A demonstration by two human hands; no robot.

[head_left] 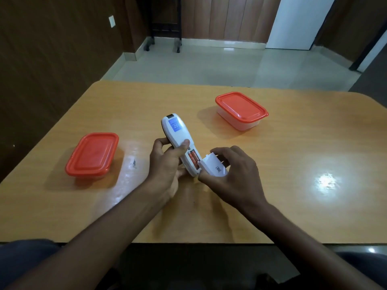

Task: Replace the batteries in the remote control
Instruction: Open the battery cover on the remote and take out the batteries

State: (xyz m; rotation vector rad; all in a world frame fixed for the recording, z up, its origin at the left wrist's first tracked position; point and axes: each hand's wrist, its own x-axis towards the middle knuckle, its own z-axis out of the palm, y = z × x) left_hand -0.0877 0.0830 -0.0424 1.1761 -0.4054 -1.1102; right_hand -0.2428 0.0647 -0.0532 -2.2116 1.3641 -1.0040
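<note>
Held over the middle of the table point(293, 164), nearer the near edge: white remote control point(178, 141), back side up, lit display toward the far edge. My left hand point(167, 164) was wrapped around its body, thumb pressed on the casing just above the open battery bay. Two orange batteries point(193, 159) sat side by side in the bay, exposed. My right hand point(234, 172) pinched the white battery cover point(213, 167), its edge touching the remote's lower end at an angle; I could not tell whether it was fully free or hinged there. Two closed red-lidded containers stood on the table: one point(92, 154) toward the left edge, one point(241, 110) toward the far right, both well apart from the hands. Contents not visible. I judged these cells to be the old ones, not yet removed, though nothing visible confirms this. Risks noted: the cover slipping from a light pinch; batteries springing out and rolling off the near edge once pried; my thumb sliding onto the cells; new cells seated with polarity reversed, as bay markings were too small to read.
</note>
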